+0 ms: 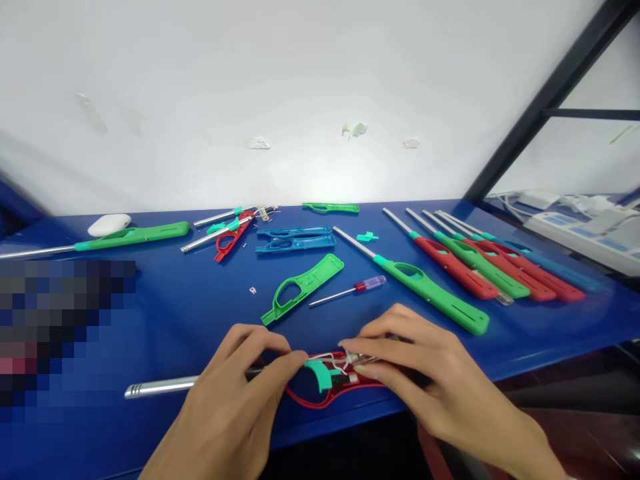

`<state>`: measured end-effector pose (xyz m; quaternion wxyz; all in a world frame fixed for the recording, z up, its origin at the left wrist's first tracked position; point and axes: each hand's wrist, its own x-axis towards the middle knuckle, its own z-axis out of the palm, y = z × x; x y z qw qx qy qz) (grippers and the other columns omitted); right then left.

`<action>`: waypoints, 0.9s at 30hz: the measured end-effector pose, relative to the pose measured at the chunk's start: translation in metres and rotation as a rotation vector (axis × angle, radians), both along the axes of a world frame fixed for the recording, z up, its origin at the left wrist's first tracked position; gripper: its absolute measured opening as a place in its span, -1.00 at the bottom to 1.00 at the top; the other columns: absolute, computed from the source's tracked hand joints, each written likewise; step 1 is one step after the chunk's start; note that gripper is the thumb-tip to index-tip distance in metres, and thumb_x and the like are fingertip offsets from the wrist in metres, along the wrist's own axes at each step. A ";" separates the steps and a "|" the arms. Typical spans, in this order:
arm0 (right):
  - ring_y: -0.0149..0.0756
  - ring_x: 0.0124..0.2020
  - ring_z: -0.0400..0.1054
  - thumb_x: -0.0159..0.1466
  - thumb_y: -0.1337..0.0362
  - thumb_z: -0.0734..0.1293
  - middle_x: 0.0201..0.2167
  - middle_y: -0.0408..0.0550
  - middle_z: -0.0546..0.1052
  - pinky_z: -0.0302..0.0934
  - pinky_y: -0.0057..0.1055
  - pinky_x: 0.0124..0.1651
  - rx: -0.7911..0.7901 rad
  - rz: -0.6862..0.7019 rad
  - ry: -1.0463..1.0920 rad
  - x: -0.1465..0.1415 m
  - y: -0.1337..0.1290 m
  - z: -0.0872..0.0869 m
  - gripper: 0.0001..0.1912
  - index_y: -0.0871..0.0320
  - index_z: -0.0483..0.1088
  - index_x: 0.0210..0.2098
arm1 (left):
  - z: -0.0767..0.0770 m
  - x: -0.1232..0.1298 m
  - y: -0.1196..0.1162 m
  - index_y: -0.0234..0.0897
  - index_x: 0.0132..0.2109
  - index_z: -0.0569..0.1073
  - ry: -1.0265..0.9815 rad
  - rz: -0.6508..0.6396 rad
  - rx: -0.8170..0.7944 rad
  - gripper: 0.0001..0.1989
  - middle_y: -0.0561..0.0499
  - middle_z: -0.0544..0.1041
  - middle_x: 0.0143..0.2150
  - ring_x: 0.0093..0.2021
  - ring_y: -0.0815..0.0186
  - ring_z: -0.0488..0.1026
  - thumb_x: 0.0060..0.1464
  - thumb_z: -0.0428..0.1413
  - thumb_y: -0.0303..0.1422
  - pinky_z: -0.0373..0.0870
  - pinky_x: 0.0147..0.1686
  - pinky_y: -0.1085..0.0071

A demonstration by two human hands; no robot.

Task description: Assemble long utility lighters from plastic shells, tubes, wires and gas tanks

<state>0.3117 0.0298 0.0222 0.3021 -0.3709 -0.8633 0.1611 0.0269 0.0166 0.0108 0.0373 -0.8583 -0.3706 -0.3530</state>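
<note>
An opened gas lighter lies near the table's front edge. Its red half casing [320, 403] shows a teal trigger [320, 377] and thin white wires inside, and its metal tube [160, 387] points left. My left hand [233, 393] is closed over the neck, thumb and fingers where tube and casing meet. With bent fingers, my right hand [430, 363] pinches a small clear-and-metal part at the casing's handle end; that part is mostly hidden. Behind my hands lie an empty green half casing [320, 273], a screwdriver [370, 284] with a purple-and-red handle, and a whole green lighter [435, 293].
Several red, green and blue lighters [460, 270] lie in a row at the right. Blue casing halves [295, 243], a red half casing with tubes [234, 237] and small loose parts lie farther back. Left are another green lighter [135, 235] and a white case [109, 224].
</note>
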 end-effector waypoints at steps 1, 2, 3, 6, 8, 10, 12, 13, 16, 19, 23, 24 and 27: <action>-0.18 -0.06 0.63 0.60 0.33 0.33 -0.04 -0.04 0.72 0.53 -0.19 0.18 -0.003 0.007 -0.003 0.000 0.000 0.001 -0.69 -0.02 0.68 0.18 | 0.000 0.001 0.000 -0.17 0.07 0.58 0.001 0.005 0.011 -0.58 0.00 0.61 -0.13 -0.14 0.28 0.54 0.37 -0.01 -0.71 0.61 -0.17 0.42; -0.19 -0.06 0.63 0.60 0.33 0.32 -0.03 -0.04 0.72 0.54 -0.21 0.16 -0.008 0.012 -0.005 0.001 0.000 0.002 -0.67 -0.04 0.68 0.18 | 0.000 0.002 0.000 -0.17 0.07 0.58 0.008 0.013 0.012 -0.57 0.01 0.62 -0.13 -0.17 0.30 0.56 0.36 -0.02 -0.71 0.60 -0.19 0.43; -0.20 -0.05 0.63 0.59 0.34 0.32 -0.03 -0.04 0.71 0.54 -0.23 0.14 -0.014 0.017 -0.007 0.001 0.000 0.002 -0.65 -0.06 0.68 0.19 | 0.001 0.003 0.000 -0.17 0.07 0.58 0.015 0.022 0.012 -0.57 0.01 0.62 -0.13 -0.20 0.32 0.57 0.35 -0.03 -0.71 0.60 -0.21 0.44; -0.23 -0.03 0.62 0.58 0.37 0.31 -0.02 -0.05 0.69 0.54 -0.27 0.12 -0.027 0.022 -0.018 0.003 0.000 0.002 -0.60 -0.11 0.66 0.24 | 0.000 0.002 -0.001 -0.17 0.07 0.58 0.035 0.040 0.004 -0.56 0.02 0.62 -0.11 -0.24 0.36 0.60 0.35 -0.05 -0.70 0.59 -0.25 0.46; -0.24 -0.02 0.61 0.57 0.39 0.30 -0.02 -0.06 0.67 0.53 -0.27 0.14 -0.029 0.024 -0.029 0.004 -0.001 0.002 -0.55 -0.13 0.64 0.28 | 0.000 0.002 -0.001 -0.16 0.07 0.58 0.041 0.041 0.005 -0.56 0.02 0.62 -0.11 -0.25 0.36 0.61 0.34 -0.04 -0.70 0.58 -0.25 0.46; -0.25 -0.03 0.61 0.56 0.41 0.28 -0.04 -0.06 0.65 0.52 -0.25 0.18 -0.027 0.027 -0.036 0.005 -0.002 0.001 -0.52 -0.15 0.62 0.31 | 0.001 0.002 0.000 -0.16 0.08 0.57 0.038 0.033 0.003 -0.55 0.03 0.62 -0.10 -0.25 0.36 0.60 0.34 -0.05 -0.71 0.60 -0.23 0.45; -0.25 -0.05 0.60 0.57 0.42 0.27 -0.06 -0.06 0.64 0.51 -0.22 0.19 -0.024 0.027 -0.034 0.005 -0.002 0.001 -0.51 -0.15 0.62 0.30 | 0.001 0.003 0.000 -0.14 0.11 0.56 0.032 0.005 -0.007 -0.51 0.03 0.63 -0.10 -0.25 0.36 0.59 0.32 -0.06 -0.73 0.61 -0.21 0.45; -0.25 -0.07 0.60 0.57 0.41 0.27 -0.07 -0.07 0.64 0.51 -0.22 0.18 -0.021 0.024 -0.032 0.004 -0.002 0.001 -0.52 -0.14 0.63 0.30 | 0.002 0.004 0.001 -0.13 0.14 0.56 0.034 -0.013 -0.016 -0.48 0.04 0.63 -0.09 -0.25 0.37 0.59 0.32 -0.08 -0.74 0.62 -0.19 0.46; -0.25 -0.15 0.60 0.59 0.37 0.33 -0.13 -0.09 0.68 0.54 -0.25 0.10 0.008 0.006 0.012 0.002 0.001 0.000 -0.62 -0.09 0.66 0.25 | 0.003 0.005 0.000 -0.10 0.20 0.55 0.064 -0.043 -0.061 -0.40 0.04 0.65 -0.05 -0.18 0.36 0.61 0.29 -0.10 -0.76 0.64 -0.12 0.46; -0.25 -0.19 0.61 0.55 0.32 0.43 -0.17 -0.10 0.75 0.54 -0.31 0.00 0.041 -0.002 0.105 0.001 0.003 -0.001 -0.79 0.03 0.72 0.07 | 0.004 0.005 -0.001 -0.14 0.19 0.56 0.086 -0.049 -0.075 -0.39 0.02 0.65 -0.03 -0.14 0.35 0.61 0.26 -0.11 -0.77 0.65 -0.07 0.45; -0.22 -0.09 0.59 0.54 0.41 0.41 -0.06 -0.07 0.76 0.53 -0.32 -0.01 0.130 0.023 0.120 0.004 -0.001 -0.005 -0.77 0.05 0.71 0.03 | 0.004 0.003 -0.001 -0.15 0.23 0.56 0.141 -0.061 -0.057 -0.34 0.00 0.64 -0.01 -0.14 0.30 0.60 0.18 -0.11 -0.78 0.66 -0.06 0.38; -0.21 -0.07 0.58 0.54 0.44 0.40 -0.03 -0.06 0.75 0.52 -0.31 0.00 0.144 0.019 0.101 0.005 -0.003 -0.005 -0.73 0.04 0.70 0.07 | 0.004 0.003 -0.001 -0.14 0.25 0.55 0.157 -0.059 -0.058 -0.31 0.00 0.63 0.00 -0.12 0.29 0.60 0.16 -0.10 -0.78 0.65 -0.05 0.36; -0.18 -0.02 0.55 0.52 0.47 0.36 0.02 -0.04 0.72 0.53 -0.27 0.04 0.137 -0.004 0.043 0.008 -0.011 -0.006 -0.66 0.02 0.66 0.15 | 0.002 0.004 -0.001 -0.13 0.24 0.55 0.170 -0.057 -0.060 -0.30 0.00 0.63 0.02 -0.09 0.27 0.60 0.13 -0.09 -0.78 0.64 0.00 0.33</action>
